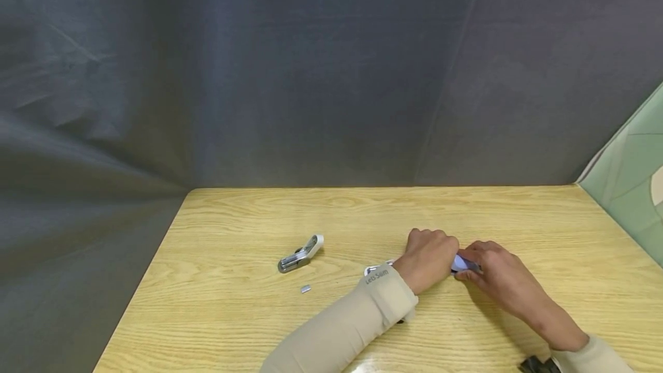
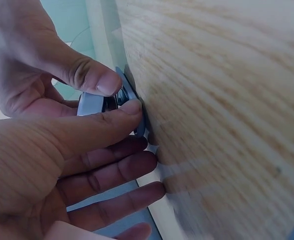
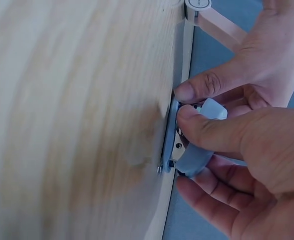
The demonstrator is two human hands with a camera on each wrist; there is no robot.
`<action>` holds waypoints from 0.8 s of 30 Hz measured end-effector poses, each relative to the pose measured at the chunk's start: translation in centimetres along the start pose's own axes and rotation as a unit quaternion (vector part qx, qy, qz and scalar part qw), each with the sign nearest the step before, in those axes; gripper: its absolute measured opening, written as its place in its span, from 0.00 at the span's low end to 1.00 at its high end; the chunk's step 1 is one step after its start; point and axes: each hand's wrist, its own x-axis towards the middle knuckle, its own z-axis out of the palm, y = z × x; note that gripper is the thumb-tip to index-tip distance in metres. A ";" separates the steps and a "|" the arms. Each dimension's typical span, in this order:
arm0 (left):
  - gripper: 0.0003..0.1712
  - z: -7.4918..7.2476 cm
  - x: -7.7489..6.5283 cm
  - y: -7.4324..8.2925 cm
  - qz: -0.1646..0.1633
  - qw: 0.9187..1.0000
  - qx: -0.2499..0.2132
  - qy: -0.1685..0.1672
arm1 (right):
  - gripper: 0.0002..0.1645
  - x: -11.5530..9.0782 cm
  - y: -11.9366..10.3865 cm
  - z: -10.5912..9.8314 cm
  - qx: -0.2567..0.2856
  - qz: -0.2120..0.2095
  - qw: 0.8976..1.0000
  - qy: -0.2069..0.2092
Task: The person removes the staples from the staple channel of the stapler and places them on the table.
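On the scene's right, my left hand (image 1: 429, 259) and right hand (image 1: 499, 275) both pinch the blue stapler (image 1: 458, 263), seemingly to steady it.

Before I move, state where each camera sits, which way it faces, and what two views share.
Head: worn on the person's head, facing forward and down over the pale wood-grain table; both beige cloth sleeves, the left grip and right grip show.
Left wrist: worn on that wrist, looking along the hand at the small lavender-blue stapler-like device; both grips show.
Right wrist: worn on that wrist, looking along the hand at the same device; both grips show.
Shared: both wrist views catch both grips on the device, beside the table.
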 end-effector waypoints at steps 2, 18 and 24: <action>0.10 0.0 0.0 0.0 -0.001 1.000 0.002 0.000 | 0.23 -0.1 0.1 0.0 0.001 -0.002 1.000 0.004; 0.12 -0.4 0.2 0.2 0.006 1.000 0.015 -0.017 | 0.22 -0.1 0.4 -0.3 0.038 0.009 0.999 0.006; 0.14 -0.2 0.3 -0.1 0.001 1.000 0.010 -0.021 | 0.20 -0.2 0.4 -0.7 0.123 0.047 0.991 0.000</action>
